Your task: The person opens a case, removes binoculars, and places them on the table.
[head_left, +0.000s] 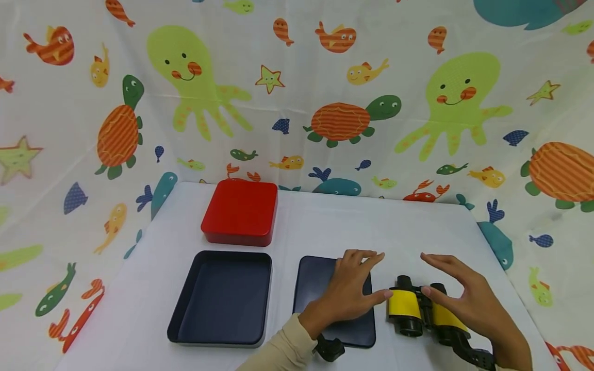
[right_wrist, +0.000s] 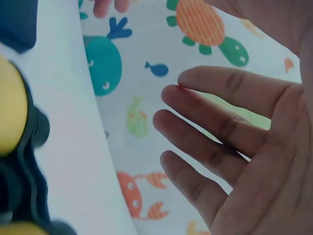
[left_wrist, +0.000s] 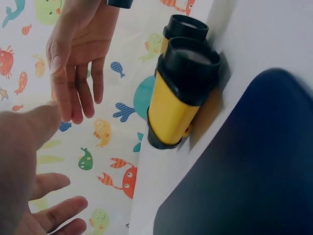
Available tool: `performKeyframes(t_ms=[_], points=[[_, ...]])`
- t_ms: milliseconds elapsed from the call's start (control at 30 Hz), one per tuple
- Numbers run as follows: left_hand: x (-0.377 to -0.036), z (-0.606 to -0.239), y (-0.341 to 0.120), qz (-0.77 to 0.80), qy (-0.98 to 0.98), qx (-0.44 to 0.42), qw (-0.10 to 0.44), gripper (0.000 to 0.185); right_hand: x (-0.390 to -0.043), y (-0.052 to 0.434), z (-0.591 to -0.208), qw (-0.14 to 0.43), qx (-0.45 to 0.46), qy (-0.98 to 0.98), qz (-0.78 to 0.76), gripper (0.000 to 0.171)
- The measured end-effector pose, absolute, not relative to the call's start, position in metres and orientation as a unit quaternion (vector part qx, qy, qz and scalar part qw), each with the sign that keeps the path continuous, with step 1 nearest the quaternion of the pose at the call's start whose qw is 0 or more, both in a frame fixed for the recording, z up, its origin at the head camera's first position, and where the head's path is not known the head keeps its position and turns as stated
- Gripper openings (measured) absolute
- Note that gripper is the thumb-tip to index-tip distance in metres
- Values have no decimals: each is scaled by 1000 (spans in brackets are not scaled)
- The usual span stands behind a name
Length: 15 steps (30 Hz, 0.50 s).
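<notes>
A pair of yellow and black binoculars (head_left: 405,304) lies on the white table at the right. My right hand (head_left: 478,296) is over the right side of the binoculars, its fingers spread and apart from the thumb. My left hand (head_left: 348,291) hovers above a dark navy rectangular piece like a lid (head_left: 308,288), thumb pointing toward the binoculars' left barrel. In the left wrist view the binoculars (left_wrist: 173,107) stand clear of both hands. The right wrist view shows the right hand's (right_wrist: 259,137) extended fingers with nothing between them.
An open dark rectangular box (head_left: 223,299) sits left of the lid-like piece. Behind it is a red box (head_left: 241,211), red face up. A sea-animal patterned cloth (head_left: 260,113) hangs behind and beside the white table (head_left: 348,226).
</notes>
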<state>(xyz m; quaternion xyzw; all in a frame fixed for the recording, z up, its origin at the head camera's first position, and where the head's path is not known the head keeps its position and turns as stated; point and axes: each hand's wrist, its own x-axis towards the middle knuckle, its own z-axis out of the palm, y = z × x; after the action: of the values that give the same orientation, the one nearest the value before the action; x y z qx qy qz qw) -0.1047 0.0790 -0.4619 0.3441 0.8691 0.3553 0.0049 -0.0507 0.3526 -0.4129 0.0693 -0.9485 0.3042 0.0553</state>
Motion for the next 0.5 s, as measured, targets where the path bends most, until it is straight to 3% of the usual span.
performKeyframes(t_ms=[500], points=[[-118,-434,55,357,886,294,-32,74,-85,311,-399,105,113,-933,325,60]])
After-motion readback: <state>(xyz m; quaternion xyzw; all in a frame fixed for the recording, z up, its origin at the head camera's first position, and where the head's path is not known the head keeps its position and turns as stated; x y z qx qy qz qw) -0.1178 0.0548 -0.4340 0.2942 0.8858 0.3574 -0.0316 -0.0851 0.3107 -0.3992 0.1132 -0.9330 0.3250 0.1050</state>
